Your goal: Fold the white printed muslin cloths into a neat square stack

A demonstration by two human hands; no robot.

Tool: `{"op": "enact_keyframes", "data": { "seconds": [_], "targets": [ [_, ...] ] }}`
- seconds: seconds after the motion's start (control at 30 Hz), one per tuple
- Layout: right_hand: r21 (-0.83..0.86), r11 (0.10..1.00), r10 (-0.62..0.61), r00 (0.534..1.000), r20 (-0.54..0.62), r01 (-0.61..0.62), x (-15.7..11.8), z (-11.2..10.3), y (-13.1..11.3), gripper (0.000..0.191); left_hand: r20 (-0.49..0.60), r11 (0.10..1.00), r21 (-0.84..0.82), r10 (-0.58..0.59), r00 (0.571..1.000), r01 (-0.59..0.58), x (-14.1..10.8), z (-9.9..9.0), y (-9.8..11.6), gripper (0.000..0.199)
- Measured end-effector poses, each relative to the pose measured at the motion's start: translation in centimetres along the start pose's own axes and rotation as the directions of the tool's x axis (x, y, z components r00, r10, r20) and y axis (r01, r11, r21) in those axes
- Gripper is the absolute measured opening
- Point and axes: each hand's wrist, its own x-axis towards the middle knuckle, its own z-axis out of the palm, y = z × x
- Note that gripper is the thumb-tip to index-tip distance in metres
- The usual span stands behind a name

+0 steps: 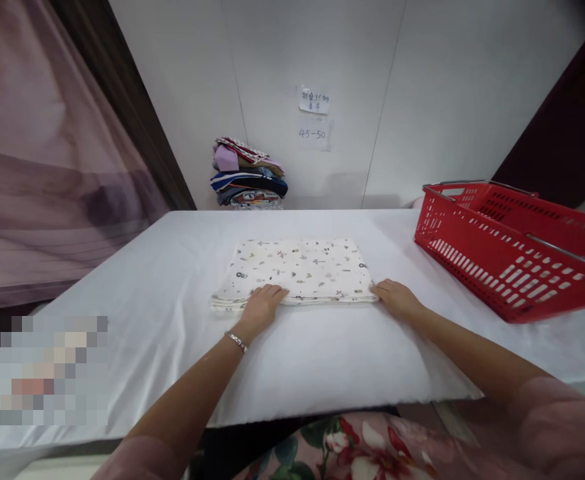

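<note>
A folded white cloth with a small scattered print lies flat in the middle of the white-covered table. Its layered near edge faces me. My left hand, with a bracelet at the wrist, grips that near edge left of its middle, fingers on top and the thumb mostly hidden. At the near right corner, the closed fingers of my right hand hold the cloth's edge. The cloth rests on the table between both hands.
The table has a white cover. To the right stands a red plastic basket with metal handles. A pile of folded fabrics sits at the back against the wall. Paper signs hang above. A pinkish curtain hangs at left.
</note>
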Motion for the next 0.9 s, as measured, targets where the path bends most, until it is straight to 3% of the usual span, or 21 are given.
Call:
{"op": "enact_keyframes", "data": {
  "seconds": [0.17, 0.3, 0.4, 0.6, 0.73, 0.9],
  "targets": [
    [0.084, 0.994, 0.077, 0.993, -0.091, -0.069, -1.3, -0.1, -1.2, 0.042, -0.014, 1.0, 0.007, -0.02, 1.0, 0.02, 0.0, -0.3, 1.1, 0.046],
    [0.128, 0.99, -0.042, 0.984, -0.174, 0.065, -1.4, -0.3, -2.5, 0.049, -0.034, 1.0, 0.017, 0.016, 0.999, -0.016, 1.2, -0.1, 2.6, 0.042],
    [0.129, 0.983, -0.114, 0.982, -0.151, 0.134, -0.9, -0.2, -3.0, 0.046, -0.048, 0.998, 0.021, 0.064, 0.997, -0.063, 2.6, 0.3, 4.2, 0.039],
    [0.011, 0.991, -0.135, 0.985, -0.11, 0.137, 0.0, -0.1, -2.6, 0.037, -0.062, 0.996, 0.045, 0.078, 0.995, -0.075, 4.4, 1.5, 7.4, 0.024],
    [0.012, 0.991, -0.129, 0.983, -0.132, 0.132, -0.4, -0.1, -2.3, 0.036, -0.065, 0.997, 0.01, 0.083, 0.994, -0.083, 4.3, 1.9, 7.8, 0.021],
    [0.161, 0.98, -0.095, 0.983, -0.156, 0.12, -0.3, -0.9, -3.4, 0.036, -0.084, 0.993, -0.018, 0.112, 0.99, -0.114, 4.0, 1.8, 7.5, 0.02]
  ]
}}
